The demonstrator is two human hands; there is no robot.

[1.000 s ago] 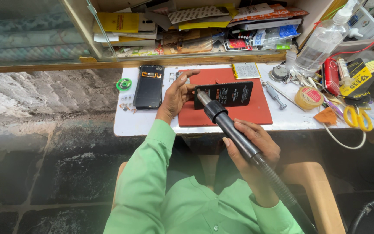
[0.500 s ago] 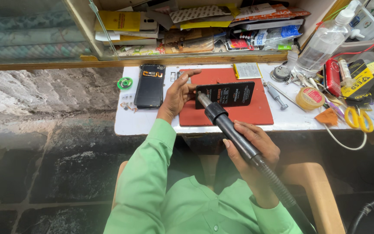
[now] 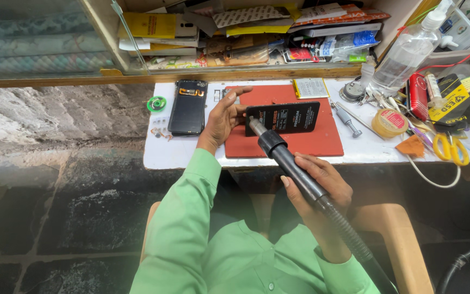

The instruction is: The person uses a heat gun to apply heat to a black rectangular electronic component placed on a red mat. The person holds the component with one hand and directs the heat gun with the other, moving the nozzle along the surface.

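A second dark phone point(image 3: 188, 107) lies flat near the left end of the white desk point(image 3: 180, 152), with a small green roll of tape point(image 3: 156, 103) just beside it to the left and a few tiny parts scattered near its lower corner. Toward the right side sit a round roll of tan tape point(image 3: 389, 122), a grey screwdriver point(image 3: 348, 120), a red case point(image 3: 418, 96) and yellow-handled scissors point(image 3: 451, 148), with a white cable looping below them. A clear pump bottle point(image 3: 405, 54) stands at the back right. Behind the desk, a shelf point(image 3: 246, 73) holds stacked papers and packets. A glass panel point(image 3: 39, 35) stands to the left, above a stone floor point(image 3: 55, 207).
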